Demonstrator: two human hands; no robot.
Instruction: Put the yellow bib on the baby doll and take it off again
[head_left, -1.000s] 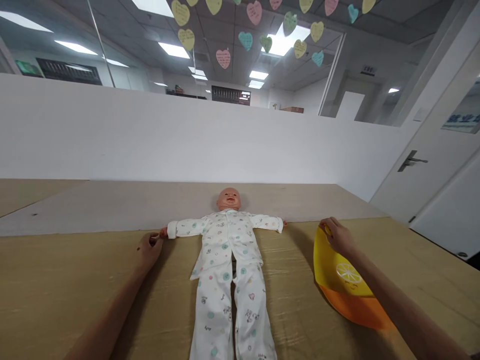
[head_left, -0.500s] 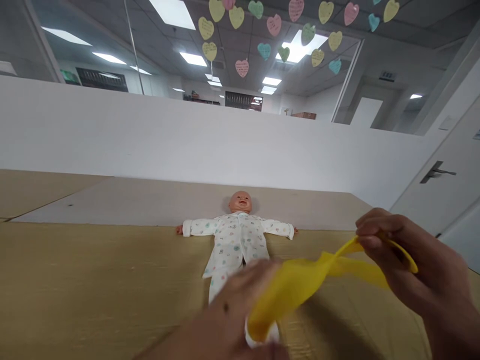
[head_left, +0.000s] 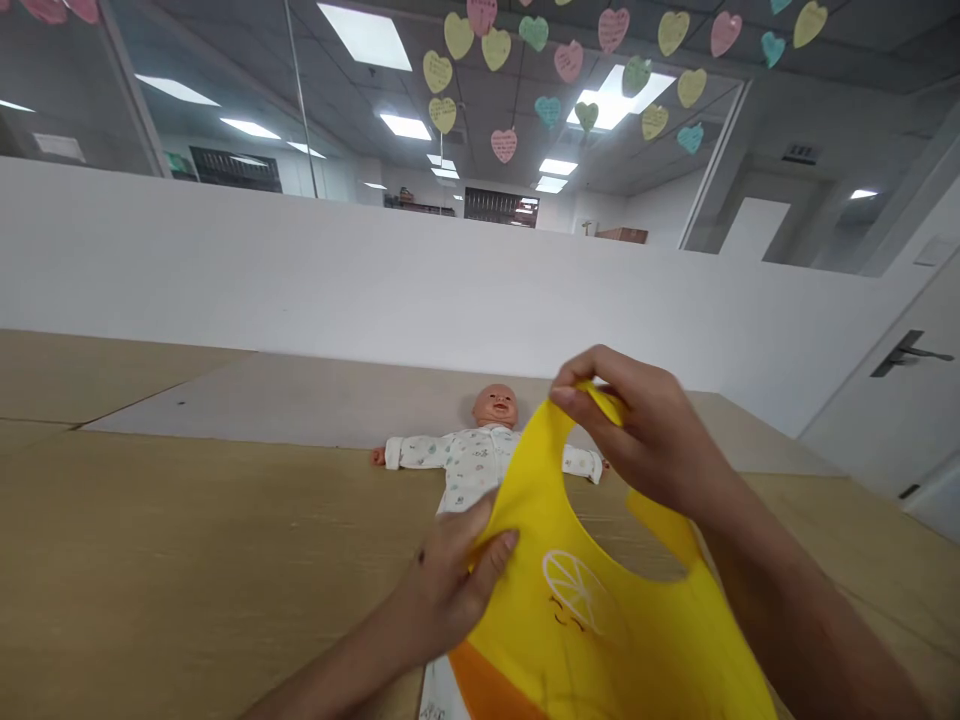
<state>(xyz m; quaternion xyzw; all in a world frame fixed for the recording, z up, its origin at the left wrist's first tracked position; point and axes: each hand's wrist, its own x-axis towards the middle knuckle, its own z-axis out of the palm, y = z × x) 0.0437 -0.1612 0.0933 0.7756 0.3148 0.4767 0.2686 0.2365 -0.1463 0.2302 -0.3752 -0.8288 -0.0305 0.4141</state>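
We are holding a yellow bib (head_left: 592,600) up over the desk (head_left: 187,560), in front of the baby doll (head_left: 484,450). Our right hand (head_left: 645,435) is gripping the bib's neck strap from above, its fingers closed around the strap's upper end, just to the right of the doll's head. Our left hand (head_left: 454,575) is pinching the bib's left edge, thumb on the front and the other fingers curled behind the material, just below the doll's chest as we are seeing it. The bib is hanging between the two hands (a white citrus-slice print is showing on its front, and an orange band is running along its lower part), and it is covering the doll's legs and part of its right side from view. The doll is lying on its back on the desk, arms spread wide, wearing white patterned pyjamas, its head pointing toward the white partition wall (head_left: 300,270) behind it. Paper hearts (head_left: 504,145) are hanging from the ceiling above the doll.
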